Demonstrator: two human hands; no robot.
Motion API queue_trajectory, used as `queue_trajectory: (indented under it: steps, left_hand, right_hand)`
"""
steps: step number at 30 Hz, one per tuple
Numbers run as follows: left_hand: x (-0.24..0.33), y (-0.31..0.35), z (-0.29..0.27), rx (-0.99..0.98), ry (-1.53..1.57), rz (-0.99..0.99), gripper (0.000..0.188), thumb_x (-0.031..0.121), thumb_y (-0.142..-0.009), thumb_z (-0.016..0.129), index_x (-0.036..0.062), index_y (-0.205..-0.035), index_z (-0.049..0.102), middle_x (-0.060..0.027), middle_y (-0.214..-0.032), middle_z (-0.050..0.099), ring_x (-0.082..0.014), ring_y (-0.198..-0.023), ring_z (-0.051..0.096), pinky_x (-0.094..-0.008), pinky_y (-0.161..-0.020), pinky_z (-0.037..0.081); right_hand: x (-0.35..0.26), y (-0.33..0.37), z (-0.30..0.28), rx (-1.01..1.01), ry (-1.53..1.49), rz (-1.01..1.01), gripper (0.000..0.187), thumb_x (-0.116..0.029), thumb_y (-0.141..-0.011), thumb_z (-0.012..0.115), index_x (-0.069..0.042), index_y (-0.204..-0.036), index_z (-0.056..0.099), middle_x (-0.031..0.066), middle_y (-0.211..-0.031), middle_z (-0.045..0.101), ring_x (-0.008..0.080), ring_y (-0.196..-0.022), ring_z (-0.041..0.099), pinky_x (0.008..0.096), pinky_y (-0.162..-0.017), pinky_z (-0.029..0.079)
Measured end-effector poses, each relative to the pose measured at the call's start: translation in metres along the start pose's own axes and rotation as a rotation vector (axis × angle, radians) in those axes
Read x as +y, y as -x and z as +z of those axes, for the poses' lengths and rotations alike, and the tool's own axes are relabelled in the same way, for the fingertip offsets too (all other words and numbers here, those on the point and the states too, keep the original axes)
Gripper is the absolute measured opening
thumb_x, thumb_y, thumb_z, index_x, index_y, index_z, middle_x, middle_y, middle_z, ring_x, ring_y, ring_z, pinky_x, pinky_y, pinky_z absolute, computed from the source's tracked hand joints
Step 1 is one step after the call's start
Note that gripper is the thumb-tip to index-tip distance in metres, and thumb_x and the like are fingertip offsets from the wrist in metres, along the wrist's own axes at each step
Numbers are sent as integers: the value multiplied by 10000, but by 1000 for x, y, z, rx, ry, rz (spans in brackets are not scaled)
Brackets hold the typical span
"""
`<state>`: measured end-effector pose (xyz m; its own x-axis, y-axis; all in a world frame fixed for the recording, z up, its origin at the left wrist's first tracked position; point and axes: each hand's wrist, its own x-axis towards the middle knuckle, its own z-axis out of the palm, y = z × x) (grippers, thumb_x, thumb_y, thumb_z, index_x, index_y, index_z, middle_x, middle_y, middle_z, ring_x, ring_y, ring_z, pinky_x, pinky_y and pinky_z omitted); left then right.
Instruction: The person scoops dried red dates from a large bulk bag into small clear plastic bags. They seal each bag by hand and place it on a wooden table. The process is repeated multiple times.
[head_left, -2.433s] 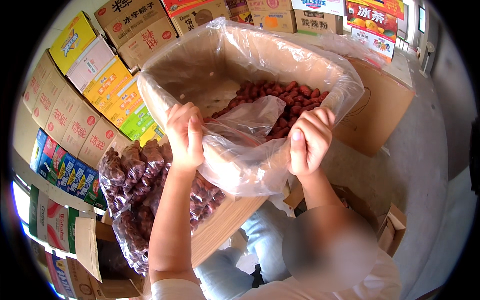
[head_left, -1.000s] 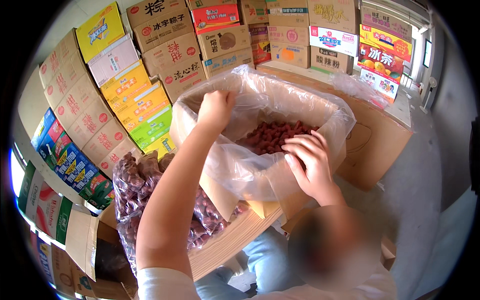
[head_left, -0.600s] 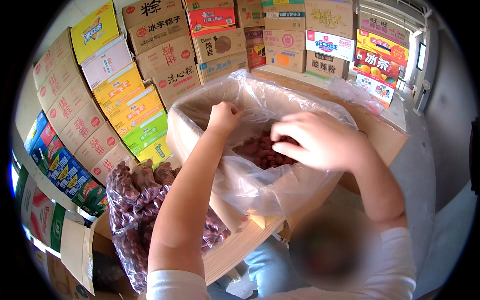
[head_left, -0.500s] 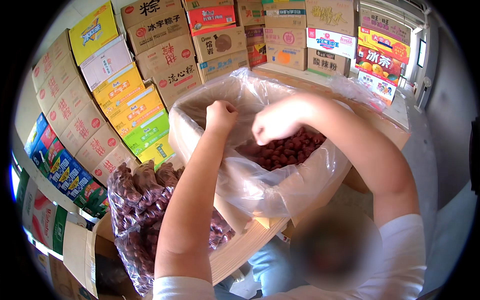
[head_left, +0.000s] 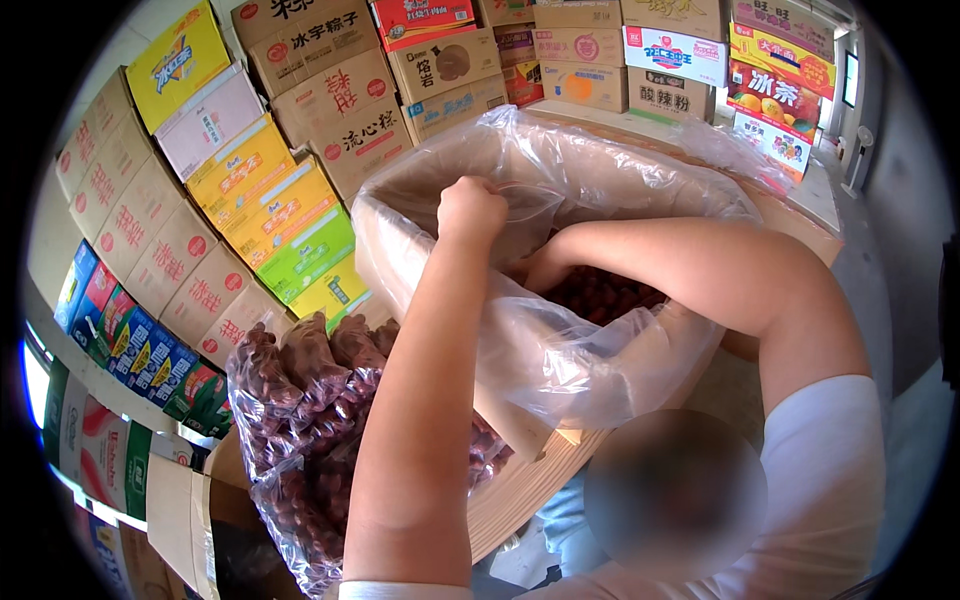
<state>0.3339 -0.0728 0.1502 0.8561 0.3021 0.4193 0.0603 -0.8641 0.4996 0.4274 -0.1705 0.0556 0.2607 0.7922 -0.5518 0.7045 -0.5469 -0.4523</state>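
The counter (head_left: 528,490) has a pale, wood-grained top, bare in a strip along its near edge. Clear bags of dark red fruit (head_left: 305,415) lie heaped on its left part; just right of them sits a plastic-lined cardboard carton (head_left: 595,360), its underside hidden.

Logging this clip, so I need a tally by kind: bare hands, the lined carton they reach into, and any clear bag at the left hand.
Left hand and right hand: 2
Lined carton: 1
Clear bag: 1
Total: 4
Loose red fruit: partly hidden, not countable.
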Motion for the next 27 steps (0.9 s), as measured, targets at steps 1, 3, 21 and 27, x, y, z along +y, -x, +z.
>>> queue_trajectory:
  steps: [1, 3, 21, 27]
  left_hand:
    - [3, -1, 4, -40, -14, -9, 240, 139, -789, 604, 135, -978, 752, -163, -1053, 697, -323, -1025, 654, -395, -919, 512]
    - [1, -1, 1, -90, -58, -32, 267, 147, -806, 599, 137, -1034, 738, -156, -1096, 687, -315, -1060, 642, -390, -938, 505]
    - [-13, -4, 6, -126, -32, 43, 256, 127, -762, 617, 107, -983, 745, -179, -1059, 692, -326, -1029, 653, -394, -932, 506]
    - [-9, -5, 9, -161, -31, 35, 214, 141, -769, 632, 108, -947, 746, -174, -1051, 694, -323, -1022, 656, -389, -921, 513]
  right_hand:
    - [10, -5, 1, -26, -37, -11, 772, -446, -929, 572, -127, -1523, 197, 120, -1514, 345, 216, -1371, 317, 377, -1086, 282]
    - [11, -10, 7, 0, -37, 12, 767, -482, -916, 560, -142, -1503, 203, 120, -1456, 365, 233, -1279, 352, 400, -1017, 310]
    - [6, -19, 22, 31, -167, 286, 817, -634, -872, 460, -65, -1453, 378, 154, -1350, 512, 285, -1175, 513, 436, -952, 407]
    - [-36, 36, 20, -62, -233, 499, 841, -676, -825, 502, -89, -1418, 394, 102, -1351, 488, 254, -1092, 536, 446, -837, 457]
